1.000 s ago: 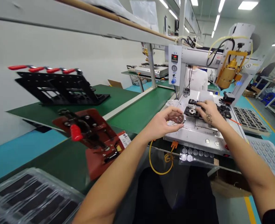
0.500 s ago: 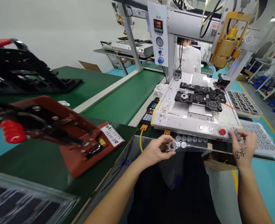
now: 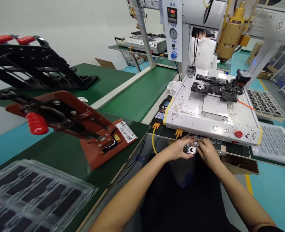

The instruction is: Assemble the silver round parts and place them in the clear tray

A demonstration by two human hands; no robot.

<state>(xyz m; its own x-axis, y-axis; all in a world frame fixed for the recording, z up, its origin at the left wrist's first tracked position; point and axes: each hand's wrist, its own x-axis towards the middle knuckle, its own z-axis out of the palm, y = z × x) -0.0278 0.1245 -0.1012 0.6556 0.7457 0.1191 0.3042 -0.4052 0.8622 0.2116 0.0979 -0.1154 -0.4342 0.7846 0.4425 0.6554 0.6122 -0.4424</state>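
My left hand [image 3: 181, 149] pinches a small round metal part [image 3: 192, 150] with a pale ring face and a dark centre, just below the machine's front edge. Close on its right, my right hand [image 3: 208, 153] has its fingers curled together at the row of round silver discs [image 3: 213, 141] under that edge. What those fingertips hold, if anything, is hidden. On the machine bed [image 3: 185, 113] stands a black multi-part fixture [image 3: 214, 87], with a similar round metal part [image 3: 200, 87] in its left block.
A gold dispensing head [image 3: 230, 38] hangs above the bed. At left are a red toggle press [image 3: 94, 135], a black clamp fixture [image 3: 43, 67] and a clear plastic tray [image 3: 38, 196]. A tray of round discs [image 3: 275, 141] lies right. Behind the machine a person [image 3: 202, 51] sits.
My right hand has left the control at the machine's front right and come over beside my left hand. The black fixture sits farther back on the bed. The view has shifted.
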